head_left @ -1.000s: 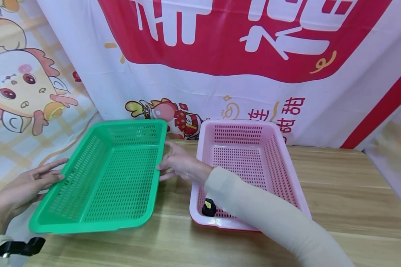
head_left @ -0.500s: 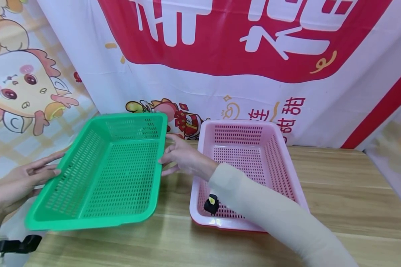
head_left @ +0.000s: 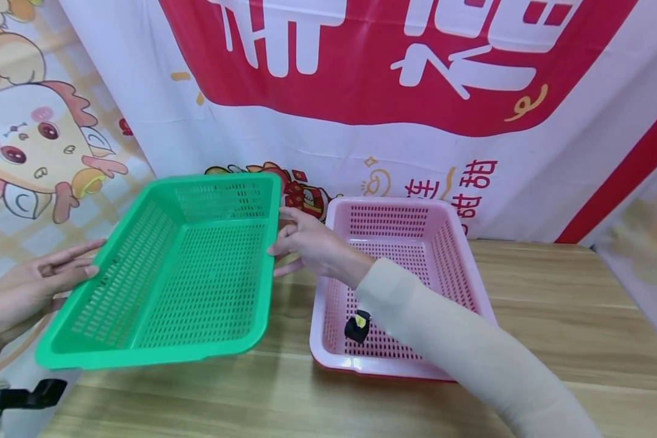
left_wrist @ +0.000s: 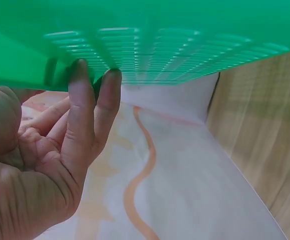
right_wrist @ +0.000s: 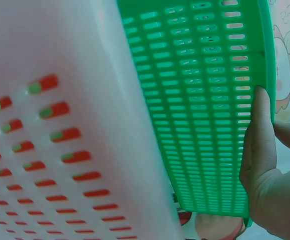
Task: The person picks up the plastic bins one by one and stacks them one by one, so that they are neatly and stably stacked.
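Observation:
An empty green plastic basket (head_left: 213, 280) with slotted walls is held up at the left, tilted, its near rim over the table. My left hand (head_left: 35, 286) grips its left rim, thumb on top; in the left wrist view the fingertips (left_wrist: 112, 80) press against the slotted outer wall. At the opposite side my right hand (head_left: 317, 243) pinches the right rim. The right wrist view shows the right fingers (right_wrist: 260, 115) flat along the basket's outer wall, with the thumb at the rim.
A pink slotted basket (head_left: 320, 322) stands on the wooden table (head_left: 285, 401) under my right forearm; a red edge shows beneath it. A small black object (head_left: 358, 326) with a yellow patch is beside my right sleeve. A printed cloth (head_left: 317, 146) hangs behind.
Both hands have raised the green basket, which has moved up and away. Its right side has shifted slightly to the right. The pink basket has stayed in place.

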The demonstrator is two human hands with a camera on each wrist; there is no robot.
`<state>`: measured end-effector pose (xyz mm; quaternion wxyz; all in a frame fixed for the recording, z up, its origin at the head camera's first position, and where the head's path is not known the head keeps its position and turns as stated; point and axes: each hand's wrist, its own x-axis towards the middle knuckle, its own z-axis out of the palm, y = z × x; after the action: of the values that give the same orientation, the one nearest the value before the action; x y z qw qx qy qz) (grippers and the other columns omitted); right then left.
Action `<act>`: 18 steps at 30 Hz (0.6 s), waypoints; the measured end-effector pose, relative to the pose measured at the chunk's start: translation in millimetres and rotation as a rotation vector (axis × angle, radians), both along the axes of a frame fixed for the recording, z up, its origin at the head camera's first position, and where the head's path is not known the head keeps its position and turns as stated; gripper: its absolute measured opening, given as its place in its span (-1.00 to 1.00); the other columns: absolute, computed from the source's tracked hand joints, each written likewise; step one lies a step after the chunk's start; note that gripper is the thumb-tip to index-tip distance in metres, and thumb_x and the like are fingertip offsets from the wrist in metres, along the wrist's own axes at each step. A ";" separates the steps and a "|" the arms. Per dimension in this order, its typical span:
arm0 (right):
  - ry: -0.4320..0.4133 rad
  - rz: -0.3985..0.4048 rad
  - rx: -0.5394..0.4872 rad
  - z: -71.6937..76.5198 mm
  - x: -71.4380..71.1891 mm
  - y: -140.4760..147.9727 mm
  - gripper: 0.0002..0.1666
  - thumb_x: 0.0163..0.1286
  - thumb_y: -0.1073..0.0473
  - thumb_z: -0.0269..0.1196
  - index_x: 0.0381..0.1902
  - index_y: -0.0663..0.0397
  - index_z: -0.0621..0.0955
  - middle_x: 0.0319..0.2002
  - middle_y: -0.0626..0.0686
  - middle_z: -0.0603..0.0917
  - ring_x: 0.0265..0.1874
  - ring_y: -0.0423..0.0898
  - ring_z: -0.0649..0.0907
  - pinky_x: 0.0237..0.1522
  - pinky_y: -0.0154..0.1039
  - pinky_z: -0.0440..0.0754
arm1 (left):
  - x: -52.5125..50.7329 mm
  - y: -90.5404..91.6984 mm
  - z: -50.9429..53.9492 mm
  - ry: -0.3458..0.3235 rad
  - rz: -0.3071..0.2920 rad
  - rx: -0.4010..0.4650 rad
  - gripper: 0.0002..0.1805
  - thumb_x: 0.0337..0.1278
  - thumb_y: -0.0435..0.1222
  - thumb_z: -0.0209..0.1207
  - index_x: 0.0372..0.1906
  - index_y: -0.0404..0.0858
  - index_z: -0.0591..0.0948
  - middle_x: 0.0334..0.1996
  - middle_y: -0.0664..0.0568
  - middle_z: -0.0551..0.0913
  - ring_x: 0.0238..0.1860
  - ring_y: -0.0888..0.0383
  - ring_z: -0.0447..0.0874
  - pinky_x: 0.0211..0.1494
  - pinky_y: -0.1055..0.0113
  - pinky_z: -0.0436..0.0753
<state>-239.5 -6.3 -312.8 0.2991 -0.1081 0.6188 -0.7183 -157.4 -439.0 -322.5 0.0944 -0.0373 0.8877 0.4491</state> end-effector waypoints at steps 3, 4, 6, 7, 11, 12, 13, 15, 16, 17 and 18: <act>0.006 -0.005 -0.003 4.3 -0.5 3.6 0.13 0.37 0.58 0.23 0.72 -0.11 0.02 -0.36 0.03 0.57 -0.28 -0.05 0.72 -0.19 0.06 0.86 | -0.7 3.3 3.7 0.003 -0.003 0.029 -0.20 0.69 -0.22 0.00 0.74 -0.15 -0.16 -0.15 0.74 0.62 -0.23 0.44 0.78 -0.21 0.39 0.82; 0.007 -0.005 -0.003 5.7 -0.6 5.2 0.14 0.37 0.58 0.22 0.73 -0.12 0.02 -0.37 0.02 0.57 -0.27 -0.05 0.72 -0.20 0.05 0.87 | -0.7 4.5 5.2 0.002 -0.003 0.038 -0.19 0.69 -0.23 0.00 0.74 -0.14 -0.16 -0.15 0.73 0.64 -0.23 0.43 0.79 -0.21 0.39 0.82; 0.011 -0.004 -0.002 9.3 -0.2 8.6 0.15 0.37 0.57 0.22 0.73 -0.13 0.00 -0.39 0.01 0.56 -0.27 -0.05 0.71 -0.21 0.04 0.87 | -0.6 7.5 8.4 -0.003 0.001 0.047 -0.19 0.68 -0.23 0.00 0.74 -0.13 -0.15 -0.16 0.70 0.65 -0.24 0.41 0.79 -0.22 0.38 0.82; 0.014 -0.006 -0.003 11.1 0.2 10.6 0.15 0.37 0.57 0.22 0.73 -0.14 0.00 -0.40 0.00 0.55 -0.27 -0.05 0.71 -0.20 0.05 0.87 | -0.6 9.1 10.2 -0.006 0.004 0.053 -0.19 0.68 -0.23 0.01 0.74 -0.12 -0.16 -0.17 0.69 0.65 -0.24 0.40 0.80 -0.22 0.37 0.82; 0.033 -0.011 0.003 19.1 2.7 20.4 0.15 0.37 0.56 0.23 0.73 -0.15 0.00 -0.44 -0.02 0.54 -0.31 -0.06 0.71 -0.19 0.07 0.86 | -0.7 16.5 18.1 -0.011 -0.003 0.068 -0.20 0.68 -0.22 0.00 0.74 -0.14 -0.15 -0.14 0.69 0.64 -0.22 0.39 0.79 -0.22 0.34 0.83; 0.037 -0.015 0.006 21.0 3.4 23.0 0.15 0.37 0.55 0.24 0.73 -0.16 0.01 -0.44 -0.02 0.53 -0.33 -0.06 0.71 -0.20 0.06 0.87 | -0.7 18.3 20.2 -0.009 -0.012 0.072 -0.20 0.69 -0.23 -0.01 0.74 -0.15 -0.15 -0.11 0.69 0.63 -0.20 0.41 0.78 -0.21 0.34 0.83; 0.041 -0.019 0.010 22.8 4.1 25.6 0.14 0.37 0.55 0.24 0.73 -0.16 0.01 -0.44 -0.02 0.53 -0.34 -0.07 0.71 -0.22 0.04 0.87 | -0.6 20.2 22.1 -0.007 -0.022 0.074 -0.21 0.69 -0.24 -0.01 0.74 -0.14 -0.15 -0.09 0.70 0.62 -0.17 0.44 0.77 -0.20 0.35 0.83; 0.048 -0.025 0.018 26.2 5.3 30.6 0.13 0.38 0.54 0.25 0.72 -0.17 0.03 -0.43 -0.03 0.53 -0.35 -0.08 0.71 -0.27 -0.02 0.87 | 0.0 24.3 25.8 -0.001 -0.040 0.066 -0.21 0.69 -0.25 -0.02 0.74 -0.13 -0.14 -0.04 0.73 0.61 -0.12 0.53 0.72 -0.20 0.40 0.81; 0.051 -0.027 0.020 27.3 5.7 33.5 0.13 0.38 0.54 0.25 0.72 -0.17 0.04 -0.42 -0.03 0.53 -0.35 -0.09 0.71 -0.28 -0.03 0.87 | 0.3 26.8 27.6 -0.002 -0.042 0.068 -0.21 0.68 -0.25 -0.01 0.74 -0.12 -0.13 -0.02 0.73 0.61 -0.11 0.55 0.70 -0.20 0.42 0.79; 0.052 -0.028 0.022 28.7 6.3 36.4 0.12 0.38 0.54 0.25 0.72 -0.17 0.05 -0.42 -0.03 0.53 -0.35 -0.09 0.71 -0.29 -0.05 0.87 | 0.8 29.5 29.4 -0.003 -0.041 0.061 -0.21 0.68 -0.24 0.00 0.75 -0.09 -0.11 -0.01 0.73 0.62 -0.10 0.57 0.69 -0.19 0.45 0.78; 0.054 -0.027 0.021 29.7 6.8 39.7 0.11 0.38 0.54 0.25 0.72 -0.17 0.06 -0.41 -0.03 0.54 -0.35 -0.09 0.72 -0.30 -0.05 0.87 | 1.0 32.6 31.1 -0.005 -0.039 0.058 -0.21 0.67 -0.23 0.02 0.75 -0.07 -0.10 -0.01 0.72 0.63 -0.10 0.58 0.68 -0.20 0.46 0.77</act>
<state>-232.7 33.4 -283.1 0.2735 -0.1158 0.6358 -0.7124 -156.4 -406.4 -291.4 0.1063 -0.0182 0.8747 0.4725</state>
